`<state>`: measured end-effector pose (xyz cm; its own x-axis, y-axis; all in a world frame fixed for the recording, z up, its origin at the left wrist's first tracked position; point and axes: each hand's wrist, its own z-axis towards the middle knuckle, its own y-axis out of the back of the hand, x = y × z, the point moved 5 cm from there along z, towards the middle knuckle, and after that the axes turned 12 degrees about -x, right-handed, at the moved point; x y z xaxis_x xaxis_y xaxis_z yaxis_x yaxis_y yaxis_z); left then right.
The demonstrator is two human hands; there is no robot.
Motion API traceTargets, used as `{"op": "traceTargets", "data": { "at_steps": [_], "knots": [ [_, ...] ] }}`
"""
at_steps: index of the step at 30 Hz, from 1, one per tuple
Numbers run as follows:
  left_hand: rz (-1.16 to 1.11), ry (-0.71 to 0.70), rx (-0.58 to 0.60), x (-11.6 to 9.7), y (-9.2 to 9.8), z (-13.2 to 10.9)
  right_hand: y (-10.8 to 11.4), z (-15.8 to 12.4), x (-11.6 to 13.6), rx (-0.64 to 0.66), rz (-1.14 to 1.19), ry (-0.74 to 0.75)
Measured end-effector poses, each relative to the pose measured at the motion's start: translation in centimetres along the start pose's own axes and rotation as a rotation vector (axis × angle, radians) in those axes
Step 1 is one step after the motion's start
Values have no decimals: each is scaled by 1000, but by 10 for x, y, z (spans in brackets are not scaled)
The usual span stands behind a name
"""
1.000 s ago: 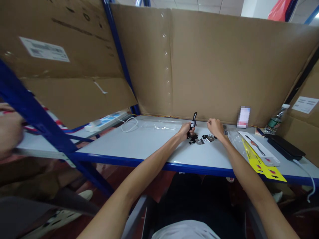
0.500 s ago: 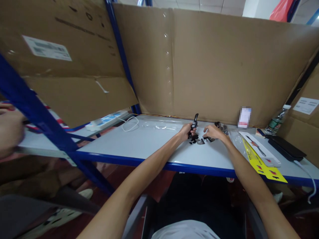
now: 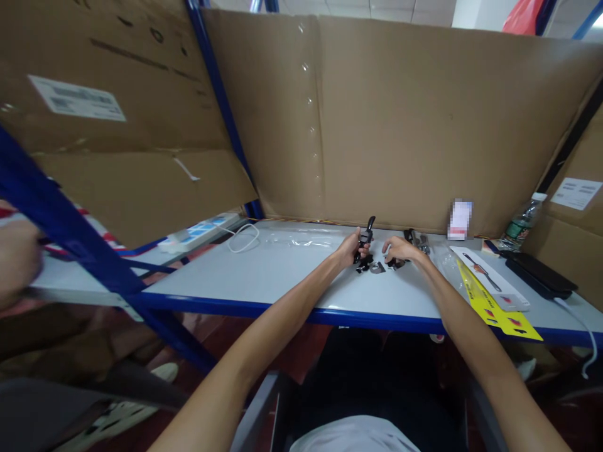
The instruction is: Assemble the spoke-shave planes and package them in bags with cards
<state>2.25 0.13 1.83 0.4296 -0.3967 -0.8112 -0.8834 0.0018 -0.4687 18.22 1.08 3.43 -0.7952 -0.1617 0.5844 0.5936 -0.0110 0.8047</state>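
My left hand [image 3: 352, 247] is closed round a small black tool-like object [image 3: 366, 233] that stands upright out of the fist, near the back of the white table [image 3: 264, 276]. My right hand [image 3: 399, 250] rests beside it with fingers curled down over a scatter of small black and metal parts [image 3: 377, 266] on the table. What the right fingers pinch, if anything, is too small to make out. More dark metal pieces [image 3: 415, 238] lie just behind the right hand.
A cardboard wall [image 3: 400, 125] stands behind the table. A yellow package [image 3: 494, 306], a white package [image 3: 487, 276], a black flat device [image 3: 537, 275] and a water bottle [image 3: 521, 221] lie right. A power strip [image 3: 198, 230] and white cable [image 3: 242, 238] lie left. Another person's hand [image 3: 16, 257] shows far left.
My right hand has moved left and down from the back of the table onto the small parts beside my left hand. The left hand keeps its grip.
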Motion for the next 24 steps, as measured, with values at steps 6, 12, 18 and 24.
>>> {"op": "traceTargets", "data": {
  "at_steps": [6,12,18,24],
  "knots": [
    [-18,23,-14,1,2,4,6,11,-2,-180,266,-60],
    [0,142,88,6,-5,-3,32,10,4,-402,689,-27],
    [84,282,251,18,-18,-13,28,1,19,-367,600,23],
    [100,327,365,23,-24,-15,21,2,24,-356,468,104]
  ]
}}
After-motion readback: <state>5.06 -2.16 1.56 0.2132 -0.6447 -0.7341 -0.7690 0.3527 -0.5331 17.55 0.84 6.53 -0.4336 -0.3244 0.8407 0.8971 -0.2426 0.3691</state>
